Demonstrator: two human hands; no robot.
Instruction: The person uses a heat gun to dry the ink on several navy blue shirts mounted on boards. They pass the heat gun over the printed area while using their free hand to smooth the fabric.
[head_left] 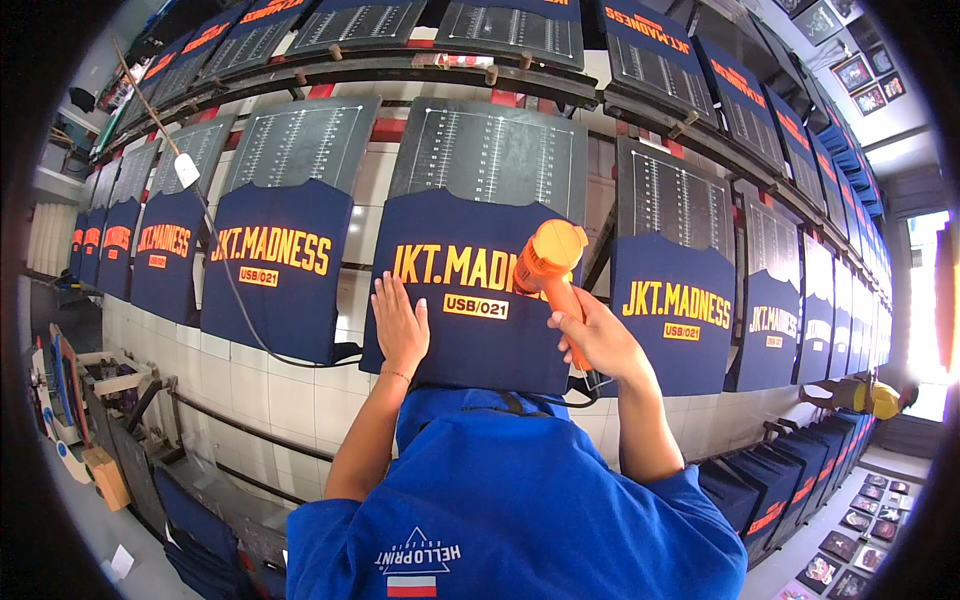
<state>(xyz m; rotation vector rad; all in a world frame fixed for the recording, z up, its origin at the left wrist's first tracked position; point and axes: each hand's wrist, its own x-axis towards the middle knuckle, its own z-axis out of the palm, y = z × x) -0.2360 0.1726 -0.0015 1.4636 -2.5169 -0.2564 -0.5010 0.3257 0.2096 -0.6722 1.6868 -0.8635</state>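
Observation:
In front of me a navy shirt [420, 345] with orange-yellow lettering is stretched over a dark board [480, 150] marked with white ruler scales. My right hand [603, 340] is wrapped round the handle of an orange heat gun [552, 252]. The gun's body hangs over the right part of the print and hides some letters. My left hand [400, 322] lies flat, fingers stretched, on the shirt at the left end of the lettering. A black cord runs from the gun's handle near the shirt's lower edge.
More boards with printed navy shirts stand in rows, including one to the left [275, 300] and one to the right [672, 280]. A grey cable with a white switch [186, 170] hangs at the left. A person in yellow [884, 400] is at the far right.

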